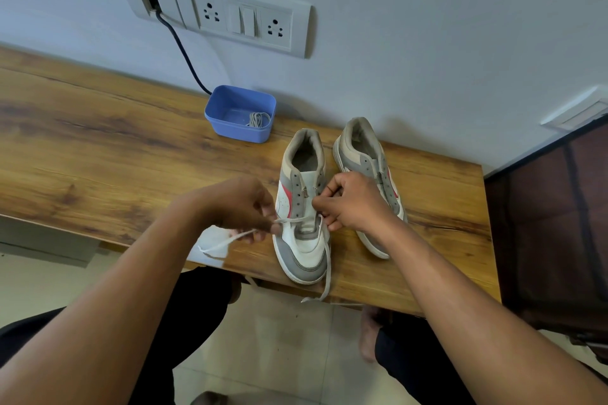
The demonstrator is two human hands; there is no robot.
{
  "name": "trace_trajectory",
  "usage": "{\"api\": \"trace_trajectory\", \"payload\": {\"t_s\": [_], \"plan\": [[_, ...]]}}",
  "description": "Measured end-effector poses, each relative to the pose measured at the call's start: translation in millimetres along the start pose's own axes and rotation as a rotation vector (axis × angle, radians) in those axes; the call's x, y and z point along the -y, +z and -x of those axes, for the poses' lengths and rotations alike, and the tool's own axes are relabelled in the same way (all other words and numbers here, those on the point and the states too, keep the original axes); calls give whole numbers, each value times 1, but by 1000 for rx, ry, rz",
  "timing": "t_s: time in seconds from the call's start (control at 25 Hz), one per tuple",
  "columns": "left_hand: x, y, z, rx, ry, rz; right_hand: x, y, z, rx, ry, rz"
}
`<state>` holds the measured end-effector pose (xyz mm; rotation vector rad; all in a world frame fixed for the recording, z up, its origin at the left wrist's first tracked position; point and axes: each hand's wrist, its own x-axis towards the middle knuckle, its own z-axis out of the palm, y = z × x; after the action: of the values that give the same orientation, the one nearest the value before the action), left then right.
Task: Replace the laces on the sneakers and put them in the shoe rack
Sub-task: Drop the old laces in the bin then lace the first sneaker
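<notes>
A room in someone's home, as far as my feed shows.

From my end I see a wood-grain table pushed against a plain painted wall. The wall carries a household switch-and-socket plate, and a dark cable runs down from the slot beside it. Under the table edge is a pale tiled floor with a bare foot resting on it. A small blue plastic tub and a pair of worn sneakers sit on the tabletop, everyday domestic things rather than shop or workshop gear.

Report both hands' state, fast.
Left hand: pinching the white lace.
Right hand: fingers curled, pinching the sneaker at its eyelet edge.
</notes>
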<state>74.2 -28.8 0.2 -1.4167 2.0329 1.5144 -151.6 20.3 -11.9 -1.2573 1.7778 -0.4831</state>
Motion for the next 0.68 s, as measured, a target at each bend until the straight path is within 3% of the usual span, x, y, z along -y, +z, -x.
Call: {"api": "trace_trajectory", "payload": {"t_s": [0.08, 0.24, 0.4, 0.56, 0.68], "plan": [[-5, 2, -3, -17, 63, -54, 0, 0, -1, 1, 1, -1], [4, -8, 1, 63, -102, -97, -1, -1, 0, -5, -10, -8], [-4, 5, -6, -81, 135, -104, -2, 0, 0, -6, -19, 0], [3, -7, 0, 20, -18, -131, -4, -2, 1, 6, -19, -2], [-4, 4, -3, -20, 81, -82, -5, -4, 1, 18, -28, 7]]}}
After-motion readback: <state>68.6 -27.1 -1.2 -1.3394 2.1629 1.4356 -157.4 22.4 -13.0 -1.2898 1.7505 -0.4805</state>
